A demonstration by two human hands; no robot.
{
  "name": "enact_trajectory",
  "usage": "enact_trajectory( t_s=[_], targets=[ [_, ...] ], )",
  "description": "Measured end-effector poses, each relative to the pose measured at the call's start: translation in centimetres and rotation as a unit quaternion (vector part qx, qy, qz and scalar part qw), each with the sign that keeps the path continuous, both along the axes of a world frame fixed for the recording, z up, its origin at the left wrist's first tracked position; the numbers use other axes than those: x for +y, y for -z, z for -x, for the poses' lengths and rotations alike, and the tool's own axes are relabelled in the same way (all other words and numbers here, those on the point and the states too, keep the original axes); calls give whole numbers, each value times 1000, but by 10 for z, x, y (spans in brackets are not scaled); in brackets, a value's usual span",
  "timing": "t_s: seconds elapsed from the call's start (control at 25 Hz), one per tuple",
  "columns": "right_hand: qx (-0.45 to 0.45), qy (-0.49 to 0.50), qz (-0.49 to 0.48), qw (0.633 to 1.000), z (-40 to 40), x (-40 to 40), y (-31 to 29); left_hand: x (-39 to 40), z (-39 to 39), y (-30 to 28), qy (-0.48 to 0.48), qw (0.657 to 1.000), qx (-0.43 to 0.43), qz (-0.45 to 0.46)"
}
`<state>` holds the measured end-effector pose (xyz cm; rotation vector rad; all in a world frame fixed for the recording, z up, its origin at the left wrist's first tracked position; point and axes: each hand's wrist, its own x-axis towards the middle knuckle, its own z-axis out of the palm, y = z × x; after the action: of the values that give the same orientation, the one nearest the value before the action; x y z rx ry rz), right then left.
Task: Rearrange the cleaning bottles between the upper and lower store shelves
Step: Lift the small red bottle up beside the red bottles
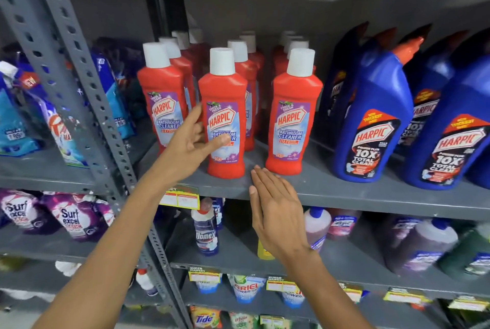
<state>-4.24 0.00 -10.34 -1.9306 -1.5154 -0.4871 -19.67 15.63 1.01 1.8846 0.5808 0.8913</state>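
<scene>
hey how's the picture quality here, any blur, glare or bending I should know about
Head view: sharp in the centre, the middle red Harpic bottle label readable; wide-angle bending tilts the blue Harpic bottles and the shelf upright; soft glare on the blue shoulders; lower shelf dim and blurry.

1. We see even, fairly bright light falling from above and in front; the red Harpic bottles (224,116) and their white caps are cleanly lit.
2. Soft glare streaks the shoulders of the blue Harpic bottles (371,121).
3. The back of the upper shelf (344,190) sinks into shadow, and the rear bottles go dim.
4. The lower shelf (238,262) is darker, shaded by the shelf above.
5. Wide-angle distortion bends the slotted upright (87,84) and leans the edge bottles.
6. The left hand (191,148) and right hand (275,212) look slightly soft, perhaps from motion.
7. Corner packets and price tags (180,197) are blurred, their print unreadable.
</scene>
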Motion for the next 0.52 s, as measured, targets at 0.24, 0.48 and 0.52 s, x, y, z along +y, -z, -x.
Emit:
enact_trajectory(
  t_s=[0.24,0.48,0.52],
  targets=[
    [-4,13,-22,1000,0,7,6,20,-8,1,8,1000,8,9],
    [0,13,-35,999,0,9,9,26,-8,9,17,1000,-1,15],
    [1,12,-35,999,0,8,9,25,-8,9,16,1000,-3,18]
  ],
)
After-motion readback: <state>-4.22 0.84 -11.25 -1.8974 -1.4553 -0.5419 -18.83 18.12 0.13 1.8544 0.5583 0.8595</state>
